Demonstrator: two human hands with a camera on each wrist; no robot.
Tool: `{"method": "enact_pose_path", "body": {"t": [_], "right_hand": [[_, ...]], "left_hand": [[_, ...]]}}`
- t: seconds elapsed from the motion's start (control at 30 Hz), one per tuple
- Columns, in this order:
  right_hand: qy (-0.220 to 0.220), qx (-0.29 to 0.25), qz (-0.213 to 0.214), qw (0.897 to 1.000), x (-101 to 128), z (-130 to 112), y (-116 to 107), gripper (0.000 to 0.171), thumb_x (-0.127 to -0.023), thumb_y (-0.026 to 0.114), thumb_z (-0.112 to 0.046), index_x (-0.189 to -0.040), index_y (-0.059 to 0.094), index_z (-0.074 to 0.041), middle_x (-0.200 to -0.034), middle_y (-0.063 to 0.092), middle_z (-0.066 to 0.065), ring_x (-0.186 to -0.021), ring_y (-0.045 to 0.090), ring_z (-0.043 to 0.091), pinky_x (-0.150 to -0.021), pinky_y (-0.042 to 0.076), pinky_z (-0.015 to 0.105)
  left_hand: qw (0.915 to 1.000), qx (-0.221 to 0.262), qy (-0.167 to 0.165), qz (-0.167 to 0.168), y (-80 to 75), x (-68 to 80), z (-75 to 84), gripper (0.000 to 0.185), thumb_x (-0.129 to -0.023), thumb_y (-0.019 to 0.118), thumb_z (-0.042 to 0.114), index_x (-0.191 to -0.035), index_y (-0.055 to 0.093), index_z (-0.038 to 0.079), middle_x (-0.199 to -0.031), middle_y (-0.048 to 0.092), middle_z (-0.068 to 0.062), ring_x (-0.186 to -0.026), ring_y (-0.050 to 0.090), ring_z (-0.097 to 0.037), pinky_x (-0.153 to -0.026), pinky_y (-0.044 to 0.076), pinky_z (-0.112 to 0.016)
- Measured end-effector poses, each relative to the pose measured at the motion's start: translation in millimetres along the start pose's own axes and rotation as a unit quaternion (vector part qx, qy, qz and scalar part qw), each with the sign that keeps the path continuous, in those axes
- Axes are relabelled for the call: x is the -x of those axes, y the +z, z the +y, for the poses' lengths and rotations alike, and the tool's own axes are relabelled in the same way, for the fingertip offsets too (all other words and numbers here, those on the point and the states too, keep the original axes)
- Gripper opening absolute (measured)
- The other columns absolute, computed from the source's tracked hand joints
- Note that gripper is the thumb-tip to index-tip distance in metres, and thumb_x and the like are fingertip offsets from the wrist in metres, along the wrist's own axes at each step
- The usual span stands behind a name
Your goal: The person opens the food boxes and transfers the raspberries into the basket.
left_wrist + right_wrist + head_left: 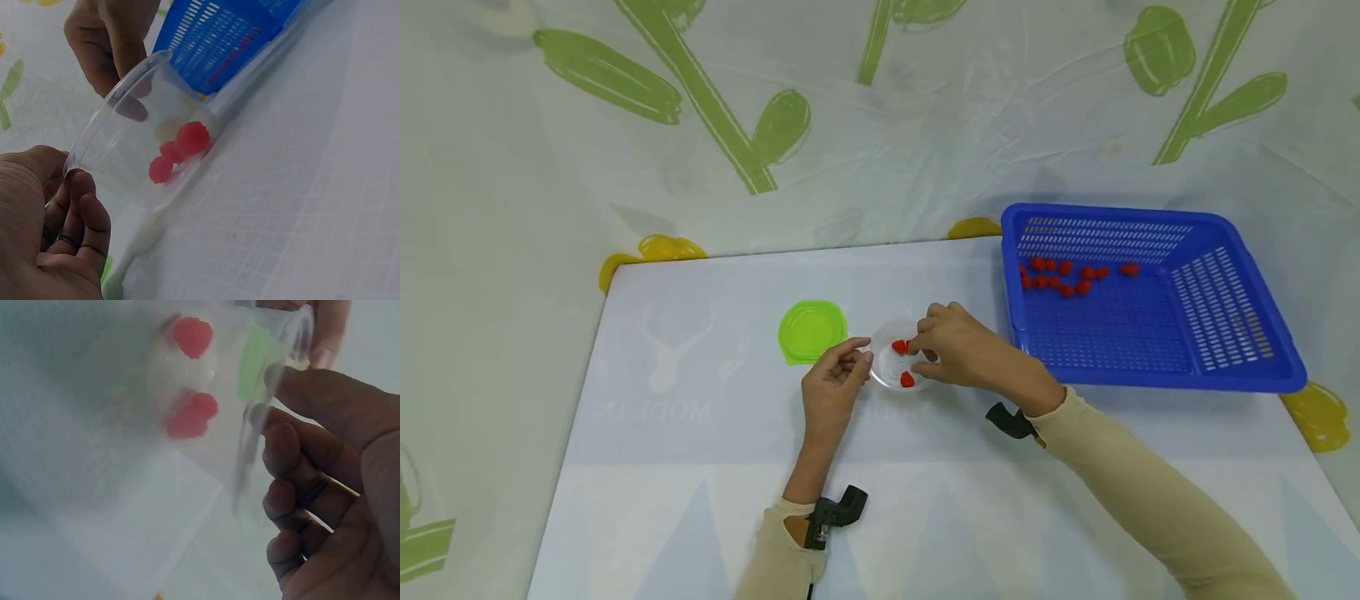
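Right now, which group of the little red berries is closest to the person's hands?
The red berries inside the clear cup that both hands hold; the other red berries lie apart in the blue basket.

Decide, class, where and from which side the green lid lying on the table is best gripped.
Probably by its rim. The green lid lies flat, so pinch the edge from above, coming from its open left side; the clear cup, the left hand and the right hand crowd its right.
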State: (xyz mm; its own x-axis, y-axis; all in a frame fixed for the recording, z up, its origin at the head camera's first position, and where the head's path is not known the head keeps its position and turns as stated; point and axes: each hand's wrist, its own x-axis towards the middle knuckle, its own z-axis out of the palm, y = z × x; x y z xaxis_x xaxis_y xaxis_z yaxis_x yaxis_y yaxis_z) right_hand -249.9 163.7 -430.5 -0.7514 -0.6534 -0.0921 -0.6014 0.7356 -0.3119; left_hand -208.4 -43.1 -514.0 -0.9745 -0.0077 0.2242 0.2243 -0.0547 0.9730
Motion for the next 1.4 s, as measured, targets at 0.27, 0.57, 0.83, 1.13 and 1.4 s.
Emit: {"method": "enact_pose_path", "body": {"t": [0.27, 0.57, 0.83, 1.13, 1.4], "right_hand": [[-0.011, 0.042, -0.036, 0.998, -12, -3, 16, 0.010, -0.084, 0.082, -0.024, -0.086, 0.078, -0.014, -0.068, 0.056, -0.008, -0.077, 0.047, 0.016, -0.068, 0.033, 0.031], [-0.014, 0.081, -0.051, 0.995, -17, -5, 16, 0.015, -0.080, 0.086, -0.029, -0.084, 0.081, -0.015, -0.076, 0.066, -0.005, -0.079, 0.049, 0.016, -0.069, 0.032, 0.032], [-0.025, 0.088, -0.076, 0.993, -21, -5, 15, 0.013, -0.080, 0.086, -0.028, -0.081, 0.081, -0.016, -0.077, 0.068, -0.006, -0.077, 0.047, 0.015, -0.072, 0.032, 0.034], [-0.060, 0.074, -0.041, 0.995, -20, 0, 16, 0.010, -0.081, 0.082, -0.020, -0.076, 0.074, -0.017, -0.069, 0.055, -0.007, -0.075, 0.043, 0.016, -0.070, 0.029, 0.034], [-0.080, 0.047, 0.037, 0.995, -11, 5, 13, 0.011, -0.081, 0.082, -0.020, -0.085, 0.074, -0.015, -0.069, 0.054, -0.006, -0.077, 0.045, 0.016, -0.069, 0.030, 0.033]], "left_hand": [[1.0000, 0.000, 0.004, -0.003, 1.9, -0.6, 10.2, 0.022, -0.093, 0.068, -0.003, -0.114, 0.069, -0.008, -0.086, 0.063, -0.019, -0.071, 0.059, -0.017, -0.061, 0.050, -0.017], [0.9999, 0.009, 0.010, -0.005, 3.4, -1.4, 8.5, 0.021, -0.093, 0.067, -0.004, -0.114, 0.068, -0.009, -0.086, 0.063, -0.020, -0.071, 0.059, -0.017, -0.062, 0.050, -0.017], [0.9998, 0.018, 0.001, -0.005, 5.1, -0.9, 7.0, 0.022, -0.093, 0.068, -0.003, -0.114, 0.069, -0.008, -0.087, 0.063, -0.019, -0.071, 0.059, -0.019, -0.062, 0.049, -0.018], [1.0000, 0.004, 0.008, -0.002, 3.9, -0.3, 7.1, 0.021, -0.092, 0.068, -0.004, -0.112, 0.069, -0.009, -0.086, 0.064, -0.019, -0.070, 0.059, -0.020, -0.061, 0.049, -0.017], [1.0000, 0.003, 0.005, -0.001, 1.0, -1.3, 7.4, 0.021, -0.092, 0.068, -0.003, -0.113, 0.069, -0.008, -0.086, 0.064, -0.019, -0.071, 0.059, -0.019, -0.061, 0.049, -0.016]]}}
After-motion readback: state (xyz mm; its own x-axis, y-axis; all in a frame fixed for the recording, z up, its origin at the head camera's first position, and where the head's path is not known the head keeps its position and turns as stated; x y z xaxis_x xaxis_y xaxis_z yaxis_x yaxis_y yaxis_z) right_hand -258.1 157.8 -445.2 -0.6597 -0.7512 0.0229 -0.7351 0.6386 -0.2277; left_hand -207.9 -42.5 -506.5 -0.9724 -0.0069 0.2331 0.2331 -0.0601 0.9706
